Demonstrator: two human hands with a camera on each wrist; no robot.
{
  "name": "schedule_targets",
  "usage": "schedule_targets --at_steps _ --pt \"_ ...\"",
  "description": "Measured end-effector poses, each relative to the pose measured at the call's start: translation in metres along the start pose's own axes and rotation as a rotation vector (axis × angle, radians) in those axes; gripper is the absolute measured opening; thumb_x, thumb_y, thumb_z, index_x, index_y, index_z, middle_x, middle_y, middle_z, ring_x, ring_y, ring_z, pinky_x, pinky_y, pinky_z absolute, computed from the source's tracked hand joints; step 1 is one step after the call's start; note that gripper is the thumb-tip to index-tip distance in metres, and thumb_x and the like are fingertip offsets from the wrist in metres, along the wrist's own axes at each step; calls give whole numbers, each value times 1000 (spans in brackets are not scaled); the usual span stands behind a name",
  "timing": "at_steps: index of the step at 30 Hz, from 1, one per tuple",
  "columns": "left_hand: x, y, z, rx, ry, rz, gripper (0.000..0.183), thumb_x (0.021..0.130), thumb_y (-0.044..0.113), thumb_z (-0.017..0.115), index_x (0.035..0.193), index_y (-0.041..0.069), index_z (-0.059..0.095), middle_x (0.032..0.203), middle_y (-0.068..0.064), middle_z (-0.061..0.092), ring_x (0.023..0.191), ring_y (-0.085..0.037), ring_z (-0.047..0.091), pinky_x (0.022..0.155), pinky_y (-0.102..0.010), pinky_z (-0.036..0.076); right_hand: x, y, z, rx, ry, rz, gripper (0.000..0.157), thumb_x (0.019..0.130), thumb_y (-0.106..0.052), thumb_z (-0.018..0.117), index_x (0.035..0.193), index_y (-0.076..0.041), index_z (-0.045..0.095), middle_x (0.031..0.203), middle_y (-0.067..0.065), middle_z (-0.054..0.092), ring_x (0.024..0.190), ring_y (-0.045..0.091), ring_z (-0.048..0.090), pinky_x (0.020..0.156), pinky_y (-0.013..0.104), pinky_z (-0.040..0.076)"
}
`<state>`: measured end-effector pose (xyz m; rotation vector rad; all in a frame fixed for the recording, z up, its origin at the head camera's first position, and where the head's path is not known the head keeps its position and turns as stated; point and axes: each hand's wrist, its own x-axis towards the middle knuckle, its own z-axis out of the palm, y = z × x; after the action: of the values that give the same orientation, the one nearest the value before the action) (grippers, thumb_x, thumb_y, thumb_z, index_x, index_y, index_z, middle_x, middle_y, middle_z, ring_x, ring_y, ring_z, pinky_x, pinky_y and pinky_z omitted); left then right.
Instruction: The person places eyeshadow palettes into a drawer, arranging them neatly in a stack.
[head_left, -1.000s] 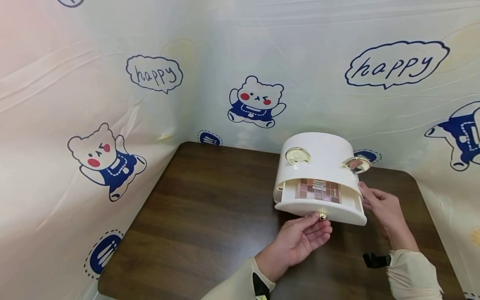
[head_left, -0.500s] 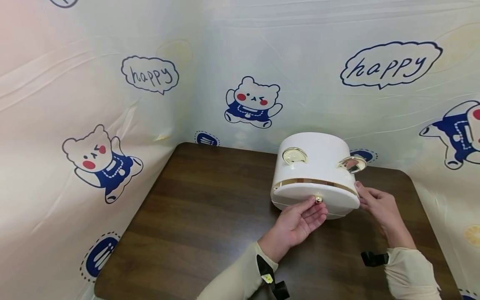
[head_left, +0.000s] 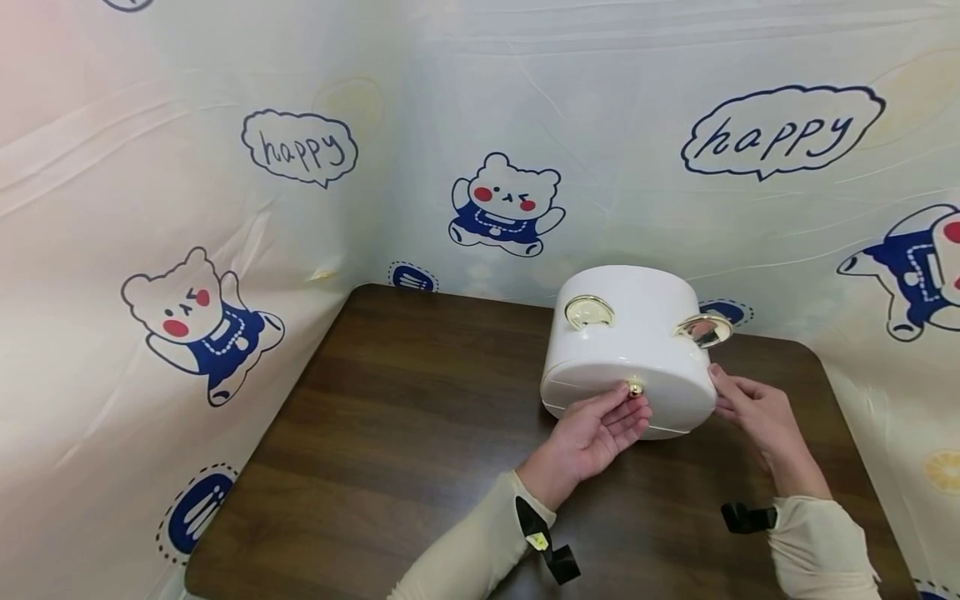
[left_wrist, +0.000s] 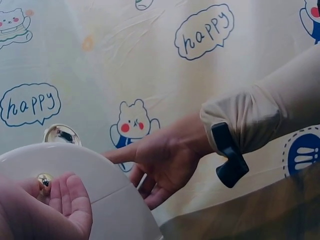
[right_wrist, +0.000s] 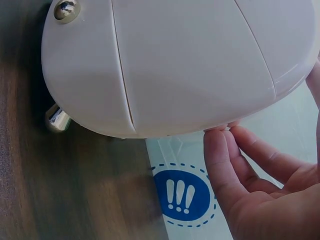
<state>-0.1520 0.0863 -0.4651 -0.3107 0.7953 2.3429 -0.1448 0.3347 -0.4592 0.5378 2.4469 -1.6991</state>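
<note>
A glossy white rounded storage box (head_left: 626, 325) stands toward the right of the tabletop, with two gold-rimmed ear-like pieces on top. Its curved drawer front (head_left: 675, 392) sits flush with the body, hiding the inside. My left hand (head_left: 588, 437) pinches the small gold knob (left_wrist: 45, 181) in the middle of that front, thumb on one side and fingers on the other. On the box's right side, my right hand (head_left: 761, 417) presses its fingertips (right_wrist: 217, 137) against the side wall. Part of that hand is hidden behind the box in the head view.
A dark brown wooden table (head_left: 360, 450) with rounded corners carries the box. Pale fabric (head_left: 630, 100) printed with bears and "happy" bubbles hangs close behind it and along its sides. Metal feet (right_wrist: 57, 119) show under the box.
The drawer, pulled out a second ago with a makeup palette inside, has slid back into the box. My left hand moved forward with the knob; my right hand stayed at the side.
</note>
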Motion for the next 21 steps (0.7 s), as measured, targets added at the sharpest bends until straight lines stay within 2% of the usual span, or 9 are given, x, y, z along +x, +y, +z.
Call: schedule_targets --at_steps 6,11,14,16,19,21 --pt "0 -3 -6 29 -7 9 17 100 18 64 94 4 74 92 -11 73 84 -19 72 84 -33 57 0 1 -2 7 -4 5 90 96 -59 56 143 17 39 107 6 66 81 0 67 73 19 57" --pt "-9 -2 -18 148 -30 60 23 98 13 63 106 -7 71 91 -15 73 82 -22 72 81 -36 59 0 1 -2 6 -2 4 90 96 -58 56 143 17 39 106 5 65 81 0 66 73 19 57" --pt "-18 3 -25 327 -97 129 29 96 8 64 113 -16 67 90 -17 73 80 -21 72 77 -35 60 -1 1 -3 -8 1 3 89 97 -58 56 143 17 40 109 9 65 80 0 66 72 19 57" --pt "-26 13 -28 485 -165 196 30 97 5 64 115 -19 64 92 -21 73 80 -20 72 78 -38 60 -3 0 -4 -32 -6 0 88 97 -58 54 143 16 40 116 17 64 81 0 66 78 25 58" --pt "-41 35 -29 723 -245 323 27 97 1 64 114 -19 64 98 -27 72 85 -24 73 82 -43 59 -6 -3 -8 -86 -27 -17 87 98 -60 51 144 13 41 131 29 56 84 0 67 92 42 55" --pt "-51 54 -29 906 -256 428 25 97 5 66 114 -14 67 101 -23 73 88 -23 73 83 -42 59 -8 -4 -11 -120 -26 -55 84 100 -58 50 144 13 42 135 34 52 85 -1 67 93 43 54"
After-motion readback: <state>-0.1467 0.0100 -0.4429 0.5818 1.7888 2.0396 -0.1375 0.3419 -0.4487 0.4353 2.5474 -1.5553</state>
